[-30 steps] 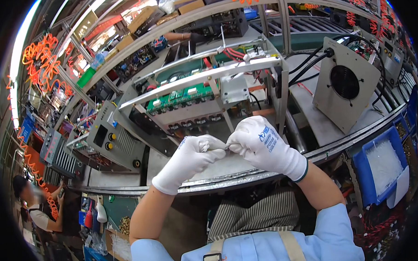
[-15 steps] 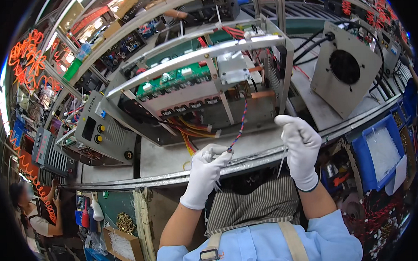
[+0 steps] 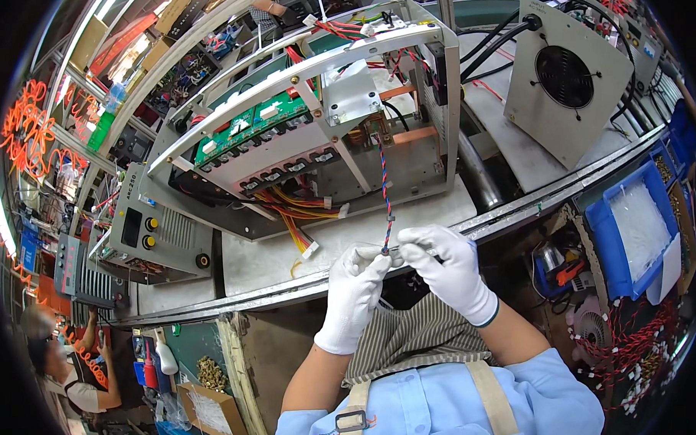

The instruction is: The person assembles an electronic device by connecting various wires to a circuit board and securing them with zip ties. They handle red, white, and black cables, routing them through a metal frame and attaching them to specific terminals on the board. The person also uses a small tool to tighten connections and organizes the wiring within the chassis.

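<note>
Both my hands wear white gloves. My left hand (image 3: 354, 294) pinches the lower end of a twisted red-and-blue wire (image 3: 385, 187), just below its dark end piece. From there the wire runs up to the copper part inside an open metal machine chassis (image 3: 297, 173), and a small grey tie sits partway along it. Right beside that wire end, my right hand (image 3: 446, 271) has its thumb and forefinger closed together; what they grip is hidden. A green circuit board (image 3: 257, 125) and a bundle of yellow and red wires (image 3: 294, 212) with white plugs show in the chassis.
A grey panel with a fan (image 3: 564, 76) stands at the right, black cables behind it. A smaller machine (image 3: 153, 232) is at the left. Blue bins (image 3: 632, 238) hang at the right, below the bench's metal edge (image 3: 289, 298). Another person (image 3: 81, 380) is at the far left.
My right hand has come down and left, from apart to beside the wire end. My left hand keeps its pinch on the wire. The view has shifted slightly.
</note>
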`<action>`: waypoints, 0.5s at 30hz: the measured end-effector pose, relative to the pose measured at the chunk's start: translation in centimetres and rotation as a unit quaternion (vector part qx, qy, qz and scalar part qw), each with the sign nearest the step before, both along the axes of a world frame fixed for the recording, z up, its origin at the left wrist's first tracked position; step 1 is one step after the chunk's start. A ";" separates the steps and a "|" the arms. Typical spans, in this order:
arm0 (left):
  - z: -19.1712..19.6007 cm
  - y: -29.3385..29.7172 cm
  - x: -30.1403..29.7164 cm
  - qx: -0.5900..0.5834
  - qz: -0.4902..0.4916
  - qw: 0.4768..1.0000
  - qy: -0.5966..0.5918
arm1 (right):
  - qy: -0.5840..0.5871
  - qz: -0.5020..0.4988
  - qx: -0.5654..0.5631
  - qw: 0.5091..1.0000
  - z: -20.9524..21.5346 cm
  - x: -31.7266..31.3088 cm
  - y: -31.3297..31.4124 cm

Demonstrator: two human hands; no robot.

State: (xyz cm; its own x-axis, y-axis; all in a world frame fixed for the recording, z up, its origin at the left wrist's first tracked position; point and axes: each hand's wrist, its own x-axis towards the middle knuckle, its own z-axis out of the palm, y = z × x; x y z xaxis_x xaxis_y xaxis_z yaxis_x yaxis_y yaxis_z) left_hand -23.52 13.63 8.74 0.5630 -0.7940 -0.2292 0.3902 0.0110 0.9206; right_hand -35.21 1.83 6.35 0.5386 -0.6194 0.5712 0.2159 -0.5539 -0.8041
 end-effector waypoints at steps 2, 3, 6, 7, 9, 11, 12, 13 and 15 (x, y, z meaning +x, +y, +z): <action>-0.6 0.2 -0.1 0.007 0.011 1.000 0.006 | 0.015 0.044 0.083 0.995 -0.8 0.0 0.3; -0.8 0.1 -0.1 0.008 0.014 1.000 0.008 | 0.003 0.047 0.135 0.990 -1.4 -0.1 0.4; -0.2 -0.2 -0.4 -0.003 0.017 1.000 0.011 | -0.098 0.034 0.205 0.973 -1.3 -0.5 0.6; -0.1 -0.2 -0.5 -0.005 0.018 1.000 0.013 | -0.115 0.031 0.193 0.974 -0.9 -0.8 0.8; 0.0 -0.4 -0.6 -0.010 0.022 1.000 0.014 | -0.123 0.022 0.153 0.980 -0.8 -1.0 1.1; 0.1 -0.4 -0.7 -0.014 0.013 1.000 0.014 | -0.123 -0.017 0.131 0.984 -0.5 -0.8 1.2; 0.0 -0.3 -0.7 -0.015 0.010 1.000 0.014 | -0.123 -0.036 0.120 0.984 -0.4 -0.7 1.3; -0.1 -0.3 -0.7 -0.016 0.012 1.000 0.017 | -0.124 -0.046 0.112 0.985 -0.4 -0.6 1.2; -0.4 -0.4 -0.7 -0.015 0.016 1.000 0.022 | -0.105 -0.035 0.081 0.991 -0.6 -0.8 1.1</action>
